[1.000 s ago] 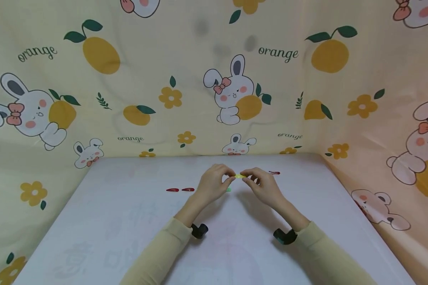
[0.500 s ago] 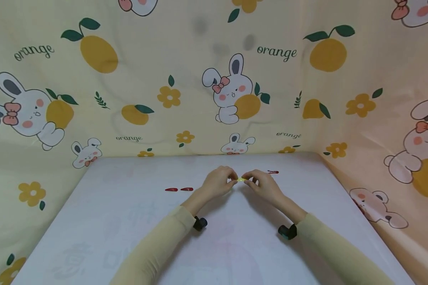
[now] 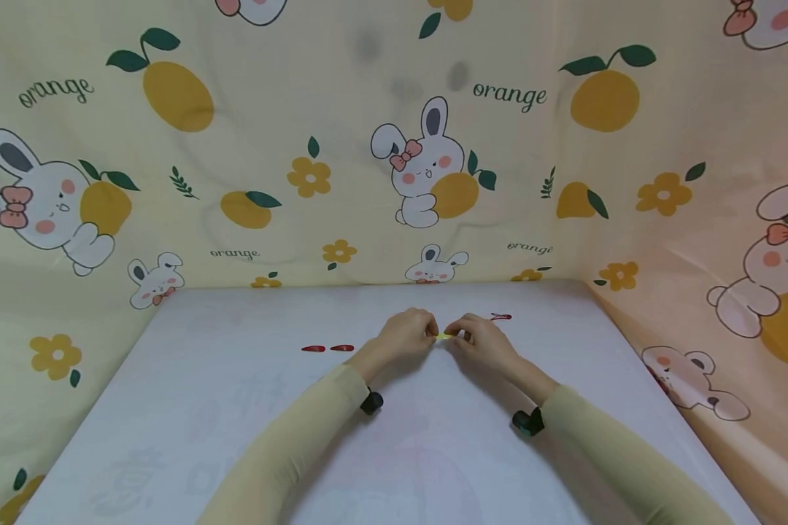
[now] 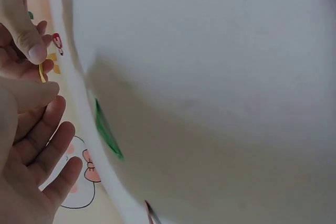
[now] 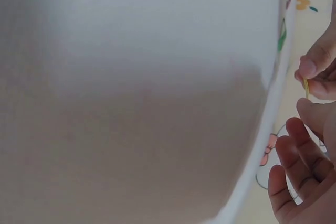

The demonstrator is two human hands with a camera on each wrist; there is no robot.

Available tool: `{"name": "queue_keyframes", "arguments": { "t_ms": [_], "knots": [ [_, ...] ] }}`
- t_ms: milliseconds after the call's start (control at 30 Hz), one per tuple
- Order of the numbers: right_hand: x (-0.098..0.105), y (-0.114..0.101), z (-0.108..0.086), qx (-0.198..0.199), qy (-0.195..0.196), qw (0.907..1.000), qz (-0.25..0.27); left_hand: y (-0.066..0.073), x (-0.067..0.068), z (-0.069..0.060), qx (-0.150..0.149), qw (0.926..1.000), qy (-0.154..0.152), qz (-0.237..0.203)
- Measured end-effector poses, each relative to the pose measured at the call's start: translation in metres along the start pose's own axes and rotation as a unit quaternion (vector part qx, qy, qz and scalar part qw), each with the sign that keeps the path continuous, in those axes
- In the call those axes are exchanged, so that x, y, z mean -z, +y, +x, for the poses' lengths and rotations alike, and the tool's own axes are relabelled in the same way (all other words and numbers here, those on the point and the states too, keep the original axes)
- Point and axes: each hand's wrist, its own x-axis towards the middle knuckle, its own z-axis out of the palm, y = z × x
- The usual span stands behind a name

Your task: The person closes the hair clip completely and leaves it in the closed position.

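A small yellow snap hair clip is held over the table between my two hands. My left hand pinches its left end between thumb and finger, while my right hand pinches the right end. In the left wrist view only a thin yellow strip of the hair clip shows between the fingertips. A green hair clip lies on the table below; my left hand hides it in the head view. Two red hair clips, one here and one beside it, lie left of my hands.
Behind my right hand, another red hair clip lies with its parts spread. The white table ends at a patterned cloth backdrop, which also hangs along the sides.
Both hands have come slightly nearer and lower with the yellow hair clip between them. The green hair clip, visible earlier beside the left hand, is now hidden behind it in the head view.
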Motion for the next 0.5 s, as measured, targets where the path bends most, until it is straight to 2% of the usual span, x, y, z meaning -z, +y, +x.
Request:
{"name": "queue_keyframes", "arguments": {
  "t_ms": [167,300,500],
  "knots": [
    [-0.003,0.002,0.002,-0.01,-0.022,0.9997,-0.007,-0.003,-0.004,0.004,-0.003,0.9998,-0.022,-0.001],
    [-0.006,0.005,0.003,-0.013,-0.035,0.9991,-0.02,-0.005,-0.007,0.007,-0.009,0.999,-0.04,0.018],
    [-0.009,0.011,0.004,-0.007,-0.041,0.9986,-0.031,-0.004,-0.01,0.011,-0.024,0.9976,-0.046,0.046]
  ]
}}
